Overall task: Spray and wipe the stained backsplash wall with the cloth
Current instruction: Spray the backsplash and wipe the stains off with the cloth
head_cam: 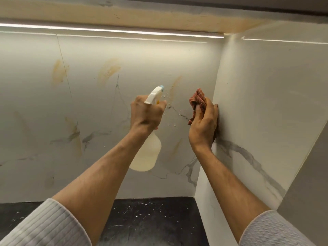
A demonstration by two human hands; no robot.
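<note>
Gleaming marble backsplash (99, 107) (orange-smeared, droplets) above black bench (150, 215); left hand (146, 115) grips spray bottle (147, 153), right hand (204, 123) clutches red cloth (197, 99).

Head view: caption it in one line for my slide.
Left hand aims a spray bottle at the stained backsplash wall while right hand holds a red cloth.

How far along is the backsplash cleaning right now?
Early. Done: droplets already wet the backsplash wall. In hand: left hand aims the spray bottle; right hand holds the cloth. Left: orange stains look unwiped.
</note>
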